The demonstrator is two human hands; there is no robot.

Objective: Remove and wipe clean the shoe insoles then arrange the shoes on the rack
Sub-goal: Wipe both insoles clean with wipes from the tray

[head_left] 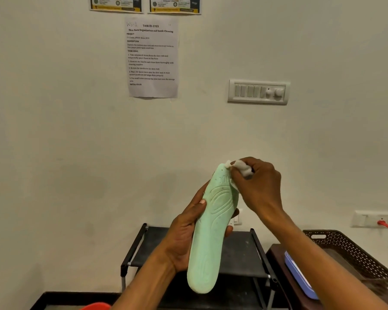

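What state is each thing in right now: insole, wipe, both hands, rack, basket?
insole: loose, held upright, dark specks near its top.
wipe: bunched, pressed on the insole's top end.
left hand: grips the insole's middle.
right hand: pinches the wipe.
rack: standing against the wall.
basket: upright beside the rack.

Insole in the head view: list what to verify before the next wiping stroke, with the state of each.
1. Grip: the left hand holds the green insole around its middle: ok.
2. Cloth: the right hand pinches the white wipe: ok.
3. Contact: the wipe touches the insole's upper end: ok.
4. Facing surface clean: not ok, dark specks show near the upper end.
5. Far side clean: cannot tell, it faces away.
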